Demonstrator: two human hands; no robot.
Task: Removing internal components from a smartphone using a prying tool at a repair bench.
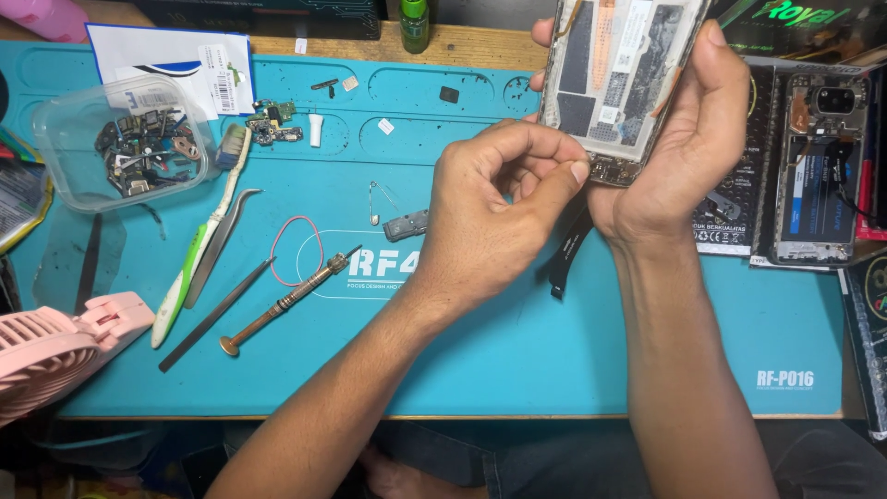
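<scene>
White opened phone [614, 74] held upright, long axis vertical

Work mat [517, 351]: matt teal rubber-like sheet, smooth, with moulded recesses. Opened phone frame [614, 79]: dull grey metal, patched with black and orange tape-like film. Screwdriver [286, 301]: coppery metal shaft, knurled, slightly glossy. Tweezers [218, 242]: brushed steel. Parts tub [65, 139]: clear glossy plastic. Fan [65, 346]: smooth pink plastic. Bench edge [480, 44]: bare wood, seen beyond the mat.
</scene>
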